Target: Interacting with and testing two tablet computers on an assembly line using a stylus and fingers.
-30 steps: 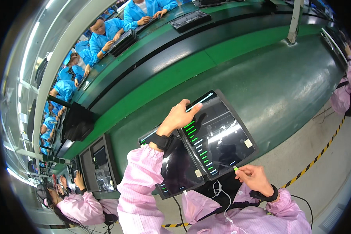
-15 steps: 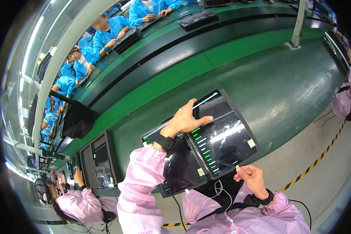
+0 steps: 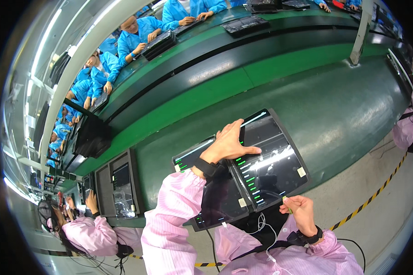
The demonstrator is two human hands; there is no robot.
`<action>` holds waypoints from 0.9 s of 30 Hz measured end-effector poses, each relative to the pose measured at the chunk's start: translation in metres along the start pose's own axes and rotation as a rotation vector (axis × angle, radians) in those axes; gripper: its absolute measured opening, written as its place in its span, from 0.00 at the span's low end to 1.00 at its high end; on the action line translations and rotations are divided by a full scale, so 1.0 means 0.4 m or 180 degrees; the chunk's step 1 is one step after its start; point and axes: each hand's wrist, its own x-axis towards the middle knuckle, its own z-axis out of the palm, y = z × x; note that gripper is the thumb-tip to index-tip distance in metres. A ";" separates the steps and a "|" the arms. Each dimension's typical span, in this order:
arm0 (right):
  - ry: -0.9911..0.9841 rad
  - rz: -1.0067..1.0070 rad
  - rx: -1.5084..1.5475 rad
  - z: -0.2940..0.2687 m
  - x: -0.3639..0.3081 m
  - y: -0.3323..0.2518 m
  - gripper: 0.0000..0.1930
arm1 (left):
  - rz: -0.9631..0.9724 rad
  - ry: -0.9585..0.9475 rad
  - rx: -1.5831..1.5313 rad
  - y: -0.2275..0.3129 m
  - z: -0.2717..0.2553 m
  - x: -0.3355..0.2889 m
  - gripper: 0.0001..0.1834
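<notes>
Two dark tablet-like screens lie side by side in front of me, the right screen (image 3: pixel 278 172) and the left screen (image 3: pixel 221 198), both lit with rows of green and white text. A small pale sticker sits near a lower corner of each. My left hand (image 3: pixel 229 144) rests across the upper part of the pair, fingers spread and thumb stretched over the right screen. By the lower right edge of the right screen, my right hand (image 3: pixel 300 213) pinches a small yellow-green piece (image 3: pixel 289 208) between thumb and fingers. My left forearm hides part of the left screen.
A white cable (image 3: pixel 273 238) hangs below the screens. To the left, a dark tray (image 3: pixel 136 183) holds another screen beside a co-worker in pink (image 3: pixel 92 236). Beyond the green table, workers in blue sit along a conveyor (image 3: pixel 206 68). A metal post (image 3: pixel 361 36) stands far right.
The whole view has shifted slightly, so the screens and both hands appear a little farther right. More of the yellow-green piece now shows at my right fingers. My left hand stays on the screens.
</notes>
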 end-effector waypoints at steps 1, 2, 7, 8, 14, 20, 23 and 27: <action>-0.0002 0.0016 -0.0080 -0.001 0.001 -0.003 0.08 | -0.0001 -0.0027 0.0032 -0.003 0.000 0.000 0.63; 0.0001 0.0028 -0.0160 -0.003 0.001 -0.007 0.08 | -0.0003 -0.0138 0.0019 -0.005 -0.001 0.001 0.65; 0.0110 -0.0718 -0.1266 -0.022 -0.011 -0.032 0.08 | 0.0007 -0.0393 0.0301 -0.002 -0.001 0.005 0.69; 0.0311 -0.1191 -0.1795 -0.023 -0.028 -0.048 0.08 | 0.0103 -0.0391 0.0404 -0.004 0.003 0.001 0.70; -0.2404 -0.1580 -0.2303 -0.051 -0.109 -0.164 0.12 | 0.0132 -0.0322 0.0891 -0.013 0.021 -0.027 0.70; -0.4539 -0.1396 -0.1886 0.002 -0.152 -0.176 0.14 | 0.0411 0.0530 -0.0089 -0.042 -0.095 -0.150 0.51; -0.4785 -0.1159 -0.2297 0.024 -0.129 -0.164 0.21 | -0.0123 0.0993 0.0023 -0.090 -0.147 -0.301 0.45; -0.4988 -0.1650 -0.1830 0.068 -0.114 -0.140 0.13 | -0.1159 0.1391 -0.0327 -0.223 -0.092 -0.461 0.42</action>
